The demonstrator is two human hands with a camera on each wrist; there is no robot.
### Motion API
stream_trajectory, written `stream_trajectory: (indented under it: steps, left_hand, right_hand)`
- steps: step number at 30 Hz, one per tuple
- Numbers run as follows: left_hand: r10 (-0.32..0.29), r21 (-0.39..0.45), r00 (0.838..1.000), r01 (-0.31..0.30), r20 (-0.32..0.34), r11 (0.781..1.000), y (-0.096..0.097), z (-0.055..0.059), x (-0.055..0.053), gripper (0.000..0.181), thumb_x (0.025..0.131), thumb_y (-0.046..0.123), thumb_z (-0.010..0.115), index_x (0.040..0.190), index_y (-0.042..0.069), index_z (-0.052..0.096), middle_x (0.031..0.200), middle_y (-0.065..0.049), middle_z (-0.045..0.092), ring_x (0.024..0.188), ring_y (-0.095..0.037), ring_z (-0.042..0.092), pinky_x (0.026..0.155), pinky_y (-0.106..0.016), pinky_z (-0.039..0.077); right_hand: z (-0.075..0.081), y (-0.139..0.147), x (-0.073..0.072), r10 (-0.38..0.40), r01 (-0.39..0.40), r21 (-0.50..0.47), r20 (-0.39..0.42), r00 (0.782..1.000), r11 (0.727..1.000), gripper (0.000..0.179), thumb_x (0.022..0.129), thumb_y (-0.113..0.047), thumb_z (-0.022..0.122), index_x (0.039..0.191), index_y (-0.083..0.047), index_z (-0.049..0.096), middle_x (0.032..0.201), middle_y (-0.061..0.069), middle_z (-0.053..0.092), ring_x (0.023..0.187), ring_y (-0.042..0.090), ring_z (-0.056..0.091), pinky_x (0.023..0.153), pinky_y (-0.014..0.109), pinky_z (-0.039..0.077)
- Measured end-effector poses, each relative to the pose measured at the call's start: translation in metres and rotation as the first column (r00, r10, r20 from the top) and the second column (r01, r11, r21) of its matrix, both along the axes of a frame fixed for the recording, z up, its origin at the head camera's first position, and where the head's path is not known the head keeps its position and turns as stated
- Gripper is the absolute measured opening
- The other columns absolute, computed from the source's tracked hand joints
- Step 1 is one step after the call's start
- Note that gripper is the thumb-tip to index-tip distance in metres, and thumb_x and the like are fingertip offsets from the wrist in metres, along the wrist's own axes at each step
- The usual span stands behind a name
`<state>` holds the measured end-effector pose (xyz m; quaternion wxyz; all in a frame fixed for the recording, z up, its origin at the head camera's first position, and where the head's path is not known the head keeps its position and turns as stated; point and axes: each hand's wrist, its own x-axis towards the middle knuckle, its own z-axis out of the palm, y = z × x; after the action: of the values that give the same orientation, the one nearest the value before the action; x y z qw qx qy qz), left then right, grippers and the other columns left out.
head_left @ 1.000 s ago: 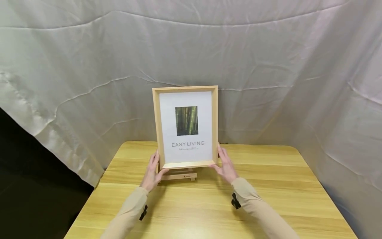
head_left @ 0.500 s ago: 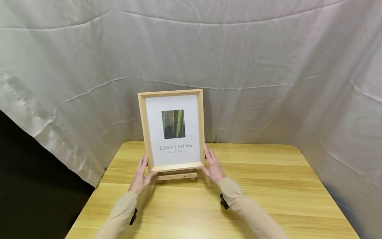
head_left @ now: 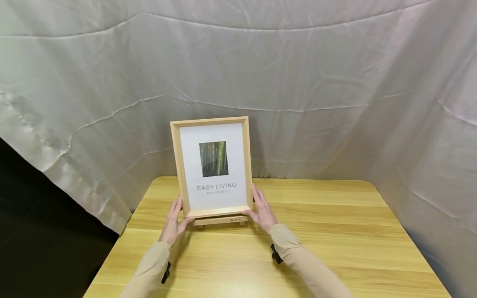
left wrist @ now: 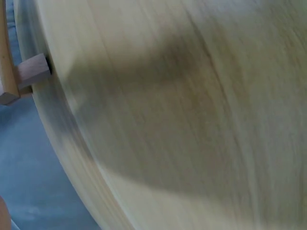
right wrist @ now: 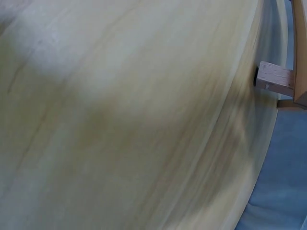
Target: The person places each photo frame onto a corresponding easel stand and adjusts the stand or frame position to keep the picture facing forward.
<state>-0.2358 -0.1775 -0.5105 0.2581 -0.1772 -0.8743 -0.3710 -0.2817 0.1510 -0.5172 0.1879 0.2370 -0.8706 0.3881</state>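
Observation:
A light-wood picture frame (head_left: 247,165) with a bamboo picture and the words "EASY LIVING" leans slightly back on a small wooden easel (head_left: 220,220). Its bottom edge sits right at the easel's ledge. My left hand (head_left: 173,223) grips the lower left corner, thumb on the front and fingers along the side. At the lower right corner my right hand (head_left: 263,213) holds it the same way. Most of the easel is hidden behind the frame. Parts of the easel's feet (left wrist: 33,70) show at the edge of the left wrist view, and likewise a foot (right wrist: 276,78) in the right wrist view.
The wooden table (head_left: 320,231) with rounded far corners lies under everything. Grey curtain cloth (head_left: 309,82) hangs behind and on both sides of it. A dark area (head_left: 44,231) lies off the table's left side.
Both hands have moved the picture frame to the left and then down, so its bottom edge now meets the easel's ledge. The easel stays in place.

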Motion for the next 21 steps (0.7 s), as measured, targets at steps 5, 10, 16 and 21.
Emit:
stream_trajectory:
  steps: [5, 10, 16, 21]
  left_hand:
    - [0.006, -0.02, 0.999, -0.007, -0.033, 1.0, -0.0019, 0.0, 0.0003, 0.096, 0.075, -0.005, 0.079, 0.153, -0.013, 0.023, 0.14, -0.034, 0.047, 0.115, -0.05, 0.059, 0.103, -0.059, 0.044]
    - [0.02, -0.041, 0.999, -0.022, -0.042, 0.999, -0.0017, 0.0003, 0.0003, 0.097, 0.074, -0.006, 0.079, 0.153, -0.013, 0.023, 0.138, -0.033, 0.049, 0.113, -0.046, 0.061, 0.103, -0.052, 0.042]
    - [0.018, -0.047, 0.999, -0.019, -0.034, 0.999, -0.0016, 0.0014, -0.0013, 0.095, 0.075, -0.005, 0.079, 0.152, -0.014, 0.024, 0.138, -0.033, 0.049, 0.113, -0.046, 0.061, 0.106, -0.046, 0.041]
    - [0.02, -0.04, 1.0, -0.021, -0.014, 0.999, -0.0022, 0.0011, -0.0019, 0.093, 0.077, -0.005, 0.079, 0.152, -0.014, 0.024, 0.141, -0.035, 0.047, 0.117, -0.049, 0.059, 0.106, -0.052, 0.041]
  right_hand:
    - [0.0008, -0.0023, 0.0, -0.004, 0.004, 0.011, 0.016, 1.0, 1.0, 0.104, 0.081, -0.025, 0.08, 0.16, -0.001, 0.017, 0.142, 0.024, 0.049, 0.127, 0.043, 0.057, 0.112, 0.051, 0.047]
    - [0.0019, -0.003, 0.0014, -0.002, 0.002, 0.011, 0.016, 1.0, 1.0, 0.106, 0.081, -0.023, 0.081, 0.161, -0.004, 0.015, 0.142, 0.022, 0.049, 0.126, 0.041, 0.058, 0.109, 0.05, 0.05]
    - [0.0052, -0.0004, 0.0036, 0.008, -0.008, 0.012, 0.008, 1.0, 1.0, 0.105, 0.08, -0.021, 0.082, 0.16, -0.001, 0.016, 0.143, 0.023, 0.048, 0.128, 0.042, 0.056, 0.11, 0.051, 0.049]
    - [0.0072, 0.0013, 0.004, 0.016, -0.017, 0.017, 0.023, 1.0, 1.0, 0.105, 0.081, -0.021, 0.083, 0.16, 0.0, 0.016, 0.144, 0.023, 0.047, 0.128, 0.042, 0.056, 0.111, 0.051, 0.048]
